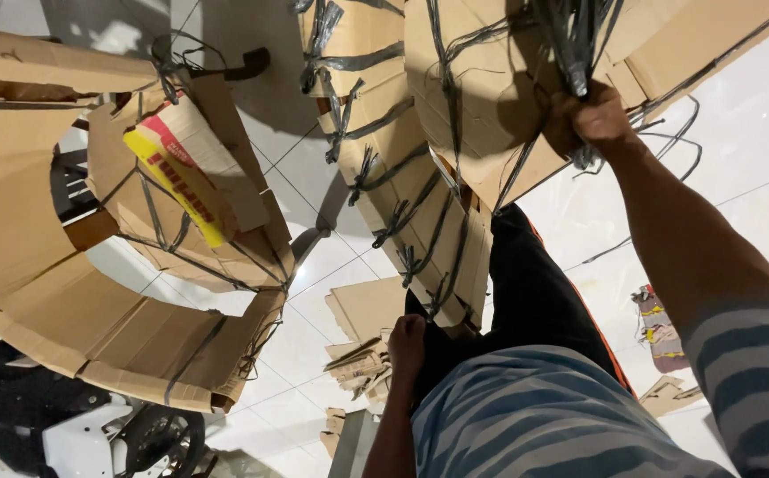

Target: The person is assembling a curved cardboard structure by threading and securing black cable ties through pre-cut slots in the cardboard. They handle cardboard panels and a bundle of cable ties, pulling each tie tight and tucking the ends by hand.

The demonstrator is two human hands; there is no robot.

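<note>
Right hand (590,119) upper right of frame, arm stretched up, fingers clenched in tight fist. Left hand (407,341) lower centre, arm bent, fingers curled closed, knuckles up.

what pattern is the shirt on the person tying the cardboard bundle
Horizontal stripes in grey-blue and pale grey on the shirt, clearest in the head view, bottom right.

Big bundle of flattened brown cardboard (420,168), tied w/ black plastic strapping (579,44). Hangs tilted, straps bunched just above the right-hand grip, lower edge right at the left-hand grip. Sheets stacked tight, several knotted straps crossing its side.
</note>
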